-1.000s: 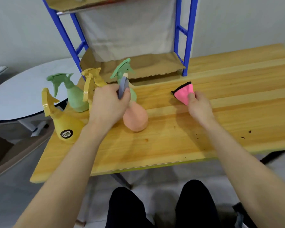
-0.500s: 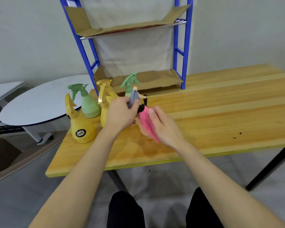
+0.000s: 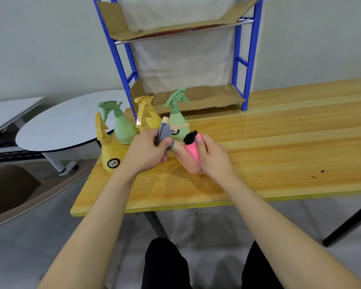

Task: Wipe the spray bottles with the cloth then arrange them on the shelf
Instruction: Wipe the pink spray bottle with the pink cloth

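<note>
Wooden table (image 3: 279, 147) fills the middle, with a blue shelf (image 3: 245, 65) standing at its back and a round white table (image 3: 67, 126) off to the left of both hands. Left of the left hand stands a yellow bottle (image 3: 111, 155) with a round black sticker. Just behind it is a green bottle (image 3: 122, 128). Behind the left hand stand a second yellow bottle (image 3: 146, 115) and a second green bottle (image 3: 177, 119), close together.

The left hand (image 3: 146, 153) is curled shut around the grey sprayer top of a peach bottle (image 3: 189, 161), gripping it at the neck. The peach bottle sits between the two hands, its round body low near the table; whether it touches the wood cannot be told.

The right hand (image 3: 214, 157) is closed around a pink cloth (image 3: 193, 151) with a black edge. It presses the cloth flat against the side of the peach bottle, thumb on top.
</note>
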Demonstrator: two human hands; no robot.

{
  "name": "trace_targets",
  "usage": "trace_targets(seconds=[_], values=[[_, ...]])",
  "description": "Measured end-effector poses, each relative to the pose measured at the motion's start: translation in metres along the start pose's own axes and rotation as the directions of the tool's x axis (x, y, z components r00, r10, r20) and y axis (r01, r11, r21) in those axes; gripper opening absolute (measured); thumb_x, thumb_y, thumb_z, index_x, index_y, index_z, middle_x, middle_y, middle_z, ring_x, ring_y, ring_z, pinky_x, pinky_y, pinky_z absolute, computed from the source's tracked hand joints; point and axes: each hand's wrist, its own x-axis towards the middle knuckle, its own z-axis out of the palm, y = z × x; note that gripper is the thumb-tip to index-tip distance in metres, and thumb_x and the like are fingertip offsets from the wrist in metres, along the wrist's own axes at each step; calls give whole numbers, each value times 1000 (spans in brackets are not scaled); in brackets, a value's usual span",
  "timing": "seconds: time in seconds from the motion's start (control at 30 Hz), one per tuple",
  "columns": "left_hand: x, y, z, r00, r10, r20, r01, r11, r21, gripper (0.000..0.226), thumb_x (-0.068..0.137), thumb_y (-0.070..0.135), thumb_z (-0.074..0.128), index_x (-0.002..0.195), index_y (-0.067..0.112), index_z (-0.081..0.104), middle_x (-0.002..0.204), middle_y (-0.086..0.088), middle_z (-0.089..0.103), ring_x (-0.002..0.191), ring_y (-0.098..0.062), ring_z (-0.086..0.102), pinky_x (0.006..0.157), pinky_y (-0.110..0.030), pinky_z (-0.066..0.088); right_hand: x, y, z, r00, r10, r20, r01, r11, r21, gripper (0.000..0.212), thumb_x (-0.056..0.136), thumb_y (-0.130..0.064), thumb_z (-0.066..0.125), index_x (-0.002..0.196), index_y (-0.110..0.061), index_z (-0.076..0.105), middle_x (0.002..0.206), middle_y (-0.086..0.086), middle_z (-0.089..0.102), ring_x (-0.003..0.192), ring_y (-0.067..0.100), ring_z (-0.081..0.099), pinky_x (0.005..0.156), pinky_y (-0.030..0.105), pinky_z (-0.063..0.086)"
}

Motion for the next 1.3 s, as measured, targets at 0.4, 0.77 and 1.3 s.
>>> trace_targets(seconds=[0.4, 0.77, 1.3], values=[[-10, -19, 9, 999, -33, -24, 32, 999, -22, 12, 108, 30, 63, 113, 21, 67, 76, 6, 78, 58, -10, 68, 64, -29, 52, -1, -7, 4, 995, -99, -26, 92, 977, -190, 34, 115, -38, 35, 105, -22, 64, 95, -2, 68, 91, 22, 60, 77, 38, 42], [-8, -18, 9, 998, -34, -57, 36, 999, 32, 12, 107, 33, 63, 113, 24, 67, 85, 5, 79, 68, -9, 70, 69, -32, 52, -21, -28, 11, 950, -312, -4, 301, 920, -253, 33, 115, -35, 37, 118, -23, 67, 113, -6, 71, 111, 16, 60, 101, 37, 43], [-4, -3, 17, 990, -124, -67, 124, 992, -12, 17, 106, 31, 63, 107, 16, 71, 71, 3, 78, 61, -15, 71, 64, -31, 55, -18, -11, 2, 957, -290, 30, 288, 926, -243, 36, 114, -38, 39, 139, -25, 61, 137, -9, 65, 136, 13, 51, 120, 40, 33]])
